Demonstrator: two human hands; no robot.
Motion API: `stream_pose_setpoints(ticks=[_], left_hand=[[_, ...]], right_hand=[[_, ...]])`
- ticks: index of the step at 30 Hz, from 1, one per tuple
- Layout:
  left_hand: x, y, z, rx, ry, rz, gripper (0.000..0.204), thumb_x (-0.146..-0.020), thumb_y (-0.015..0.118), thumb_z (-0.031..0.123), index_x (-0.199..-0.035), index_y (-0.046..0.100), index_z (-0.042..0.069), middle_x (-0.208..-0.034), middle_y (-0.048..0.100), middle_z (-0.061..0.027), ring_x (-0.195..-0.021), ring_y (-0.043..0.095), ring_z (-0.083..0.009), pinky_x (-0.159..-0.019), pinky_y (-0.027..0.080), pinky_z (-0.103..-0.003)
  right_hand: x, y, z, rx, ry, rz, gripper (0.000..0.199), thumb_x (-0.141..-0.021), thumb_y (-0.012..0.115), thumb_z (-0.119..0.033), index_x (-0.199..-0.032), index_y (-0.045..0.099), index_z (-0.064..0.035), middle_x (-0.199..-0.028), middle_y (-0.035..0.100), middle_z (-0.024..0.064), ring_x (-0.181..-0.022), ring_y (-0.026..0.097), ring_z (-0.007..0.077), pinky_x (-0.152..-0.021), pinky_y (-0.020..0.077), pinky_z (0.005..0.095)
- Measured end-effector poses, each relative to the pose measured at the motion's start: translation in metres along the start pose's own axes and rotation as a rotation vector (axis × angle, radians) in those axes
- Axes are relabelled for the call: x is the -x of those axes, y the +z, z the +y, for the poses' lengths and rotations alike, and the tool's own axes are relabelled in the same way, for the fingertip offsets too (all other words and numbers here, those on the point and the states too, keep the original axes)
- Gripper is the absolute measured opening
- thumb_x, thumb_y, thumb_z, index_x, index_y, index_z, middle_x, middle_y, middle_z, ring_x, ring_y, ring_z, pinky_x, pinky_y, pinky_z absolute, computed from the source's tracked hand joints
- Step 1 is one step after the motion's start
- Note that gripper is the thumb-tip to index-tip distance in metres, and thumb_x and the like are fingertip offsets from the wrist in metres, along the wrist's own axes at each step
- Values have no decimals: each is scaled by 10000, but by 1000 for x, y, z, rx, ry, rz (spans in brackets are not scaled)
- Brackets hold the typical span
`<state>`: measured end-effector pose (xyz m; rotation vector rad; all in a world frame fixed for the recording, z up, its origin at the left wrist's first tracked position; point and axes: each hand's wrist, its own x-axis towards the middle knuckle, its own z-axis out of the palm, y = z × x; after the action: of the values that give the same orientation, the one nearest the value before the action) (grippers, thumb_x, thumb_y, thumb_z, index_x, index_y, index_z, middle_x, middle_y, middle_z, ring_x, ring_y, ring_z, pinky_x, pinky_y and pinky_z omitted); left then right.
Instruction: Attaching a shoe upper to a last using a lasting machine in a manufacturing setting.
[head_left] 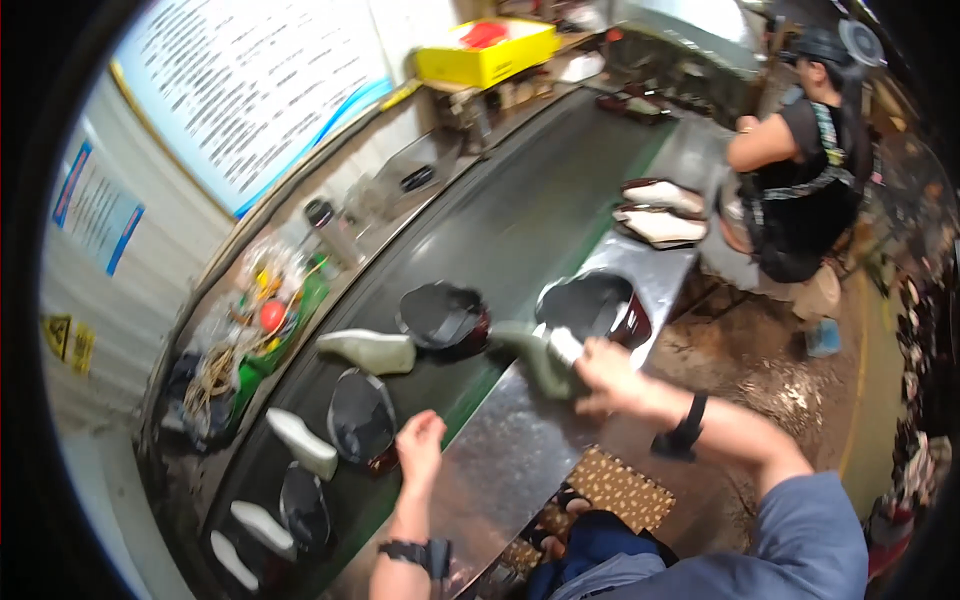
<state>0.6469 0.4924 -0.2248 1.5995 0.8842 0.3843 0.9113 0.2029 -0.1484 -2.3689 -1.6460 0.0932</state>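
My right hand (606, 374) grips a pale green shoe form (532, 352) over the edge of the metal worktop (500, 440), close to a dark round tray (590, 305). My left hand (420, 447) hovers with loosely curled fingers and holds nothing, just beside a dark tray (362, 415) on the black conveyor belt (500, 230). Another pale shoe form (368, 350) lies on the belt next to a dark tray (442, 316). More white forms (302, 441) and a further tray (303, 507) follow down the belt to the lower left.
A person in dark clothes (800, 170) works at the far right end, beside trays holding pale shoe parts (662, 210). A yellow box (488, 52) stands at the back. Clutter of bags and cords (240, 340) lines the belt's left side. A patterned cushion (620, 490) lies below.
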Motion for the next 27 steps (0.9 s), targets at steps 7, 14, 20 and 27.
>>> stream_pose_setpoints(ticks=[7,14,20,27], left_hand=[[-201,-5,2,-158,-549,657,1155,-640,875,598,-1460,412,-69,-1469,485,-291,-1340,517,-388,-1124,436,-461],[-230,-37,6,188,-630,458,668,-708,801,280,-1285,592,18,-1211,659,-157,-1057,657,-334,-905,534,-533],[-73,-66,48,1153,-343,-23,505,-876,723,398,-1246,609,75,-1128,670,-98,-1052,630,-304,-923,553,-507],[201,-55,55,1037,-327,2,859,-799,610,321,-1545,309,21,-1400,518,-272,-1198,594,-413,-1063,470,-599]], right_hand=[[75,71,-107,-244,26,-48,523,-691,826,-340,-1023,614,5,-1150,520,184,-1029,543,331,-817,469,421],[67,46,-120,-215,192,219,414,-819,763,-311,-1049,638,10,-1193,573,173,-829,609,301,-723,503,411],[-11,7,-82,-1140,477,283,364,-914,733,-216,-1156,566,-1,-925,640,101,-787,621,179,-691,534,376],[-226,107,-53,-1247,1282,62,968,-860,772,-431,-1528,215,-6,-1494,333,255,-1380,442,394,-914,560,542]])
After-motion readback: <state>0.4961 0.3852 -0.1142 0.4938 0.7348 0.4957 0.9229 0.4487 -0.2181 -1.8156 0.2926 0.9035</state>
